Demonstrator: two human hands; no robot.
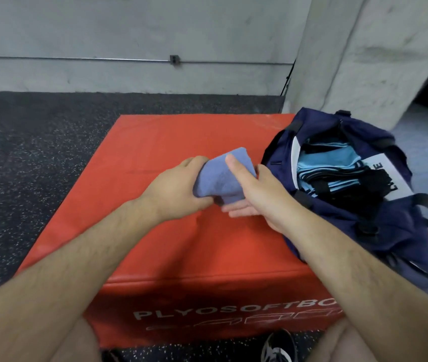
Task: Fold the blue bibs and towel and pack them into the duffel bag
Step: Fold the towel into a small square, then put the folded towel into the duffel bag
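Now: folded towel (217,178) held over the red plyo box (155,142), duffel bag (338,218) open just to its right.
Two-hand grip: left hand (176,189) curled round the towel's left end, right hand (254,194) thumb on top, fingers beneath. Bag mouth, bibs (320,165) inside, lies right of the grip; right hand nearer.

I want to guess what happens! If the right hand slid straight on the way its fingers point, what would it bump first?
Probably the left hand. The fingers of the right hand point left under the towel both hands hold, toward the left thumb; depth is unclear.
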